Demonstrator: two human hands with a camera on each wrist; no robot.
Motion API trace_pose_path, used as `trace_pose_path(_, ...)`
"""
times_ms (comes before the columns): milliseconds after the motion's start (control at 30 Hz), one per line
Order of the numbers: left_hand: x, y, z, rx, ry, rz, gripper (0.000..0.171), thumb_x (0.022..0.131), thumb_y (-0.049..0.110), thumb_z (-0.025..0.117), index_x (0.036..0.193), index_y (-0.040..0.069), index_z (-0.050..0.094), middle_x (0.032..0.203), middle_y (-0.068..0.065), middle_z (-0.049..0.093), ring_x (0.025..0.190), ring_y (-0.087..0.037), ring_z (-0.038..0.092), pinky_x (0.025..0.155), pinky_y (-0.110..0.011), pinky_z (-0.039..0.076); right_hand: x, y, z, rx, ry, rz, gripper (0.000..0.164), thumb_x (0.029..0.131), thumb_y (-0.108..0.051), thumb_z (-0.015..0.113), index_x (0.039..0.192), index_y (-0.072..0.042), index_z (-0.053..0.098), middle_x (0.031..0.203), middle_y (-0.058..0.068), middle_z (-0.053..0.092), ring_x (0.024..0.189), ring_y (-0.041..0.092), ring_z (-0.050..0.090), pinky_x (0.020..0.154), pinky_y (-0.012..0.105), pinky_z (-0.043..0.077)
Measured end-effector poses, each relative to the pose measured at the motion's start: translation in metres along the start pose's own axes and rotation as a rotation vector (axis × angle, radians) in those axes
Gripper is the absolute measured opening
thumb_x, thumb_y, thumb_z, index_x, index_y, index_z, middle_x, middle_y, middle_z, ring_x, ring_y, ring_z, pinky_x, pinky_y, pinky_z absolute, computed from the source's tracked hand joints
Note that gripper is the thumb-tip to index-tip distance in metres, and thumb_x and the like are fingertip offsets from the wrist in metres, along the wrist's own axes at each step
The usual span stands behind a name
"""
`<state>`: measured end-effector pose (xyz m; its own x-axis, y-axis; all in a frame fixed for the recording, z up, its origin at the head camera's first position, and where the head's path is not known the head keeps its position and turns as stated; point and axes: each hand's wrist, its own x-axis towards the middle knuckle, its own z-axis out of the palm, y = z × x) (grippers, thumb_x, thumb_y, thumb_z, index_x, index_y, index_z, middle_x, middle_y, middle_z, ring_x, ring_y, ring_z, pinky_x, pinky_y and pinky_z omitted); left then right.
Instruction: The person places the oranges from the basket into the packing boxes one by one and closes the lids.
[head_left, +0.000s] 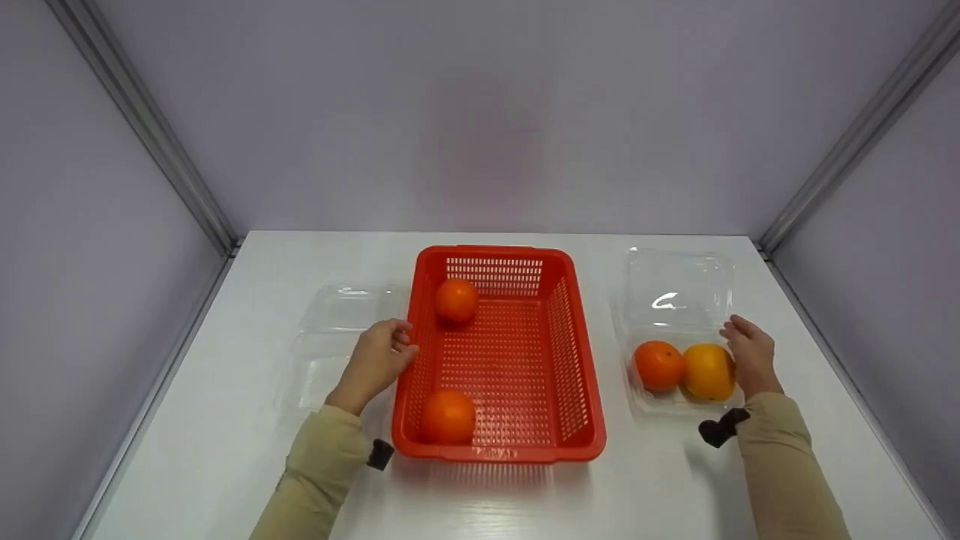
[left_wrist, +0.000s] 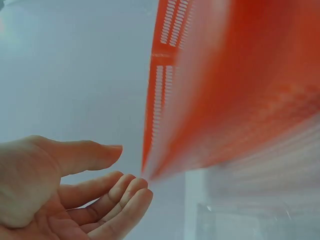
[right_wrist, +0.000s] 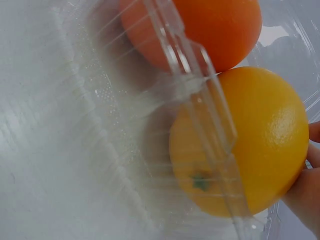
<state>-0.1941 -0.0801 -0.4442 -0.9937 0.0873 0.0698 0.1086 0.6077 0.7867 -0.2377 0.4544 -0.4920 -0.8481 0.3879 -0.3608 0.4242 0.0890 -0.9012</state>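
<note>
In the head view my left hand (head_left: pixel 377 360) is at the left rim of a red plastic basket (head_left: pixel 499 454). Its thumb and fingers (left_wrist: pixel 127 210) are apart in the left wrist view, with nothing between them. An orange (head_left: pixel 456 301) lies at the basket's far left, another orange (head_left: pixel 448 417) at its near left. My right hand (head_left: pixel 752 352) is by the right side of an open clear clamshell box (head_left: pixel 652 405), beside a yellow fruit (head_left: pixel 709 373). That fruit partly hides its fingers in the right wrist view. An orange (head_left: pixel 659 366) shares the box.
A second clear clamshell box (head_left: pixel 319 382) lies open left of the basket, partly behind my left arm. The right box's raised lid (head_left: pixel 675 289) leans back beyond the fruit. Pale panels (head_left: pixel 480 112) wall in the white table (head_left: pixel 225 450) at the back and sides.
</note>
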Motion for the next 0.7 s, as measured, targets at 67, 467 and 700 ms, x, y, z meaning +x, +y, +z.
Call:
trace_pose_path(67, -0.004, 0.01, 0.004, 0.008, 0.006, 0.051, 0.028, 0.085, -0.003, 0.065, 0.112, -0.01, 0.06, 0.094, -0.02, 0.063, 0.087, -0.026, 0.064, 0.081, -0.039, 0.057, -0.001, 0.0, -0.001, -0.004, -0.009, -0.01, 0.059, 0.103, -0.021, 0.037, 0.155, -0.01, 0.012, 0.164, 0.011, 0.01, 0.153, 0.027, 0.012, 0.126, 0.036, 0.013)
trace_pose_path(467, -0.022, 0.06, 0.039, -0.025, -0.207, 0.227, 0.024, 0.091, 0.006, 0.063, 0.113, -0.004, 0.061, 0.097, -0.015, 0.065, 0.086, -0.019, 0.062, 0.078, -0.03, 0.057, -0.002, 0.001, 0.002, -0.022, 0.05, -0.057, 0.059, 0.1, -0.016, 0.043, 0.154, -0.014, 0.02, 0.142, 0.007, 0.038, 0.144, 0.026, 0.027, 0.124, 0.036, 0.022)
trace_pose_path(700, -0.027, 0.087, 0.069, -0.044, -0.348, 0.221, 0.023, 0.093, 0.01, 0.061, 0.114, 0.0, 0.062, 0.102, -0.011, 0.066, 0.09, -0.017, 0.062, 0.08, -0.022, 0.054, -0.002, 0.002, 0.002, 0.003, 0.059, -0.06, 0.057, 0.1, -0.018, 0.042, 0.154, -0.012, 0.023, 0.12, -0.01, 0.045, 0.131, 0.02, 0.037, 0.125, 0.035, 0.021)
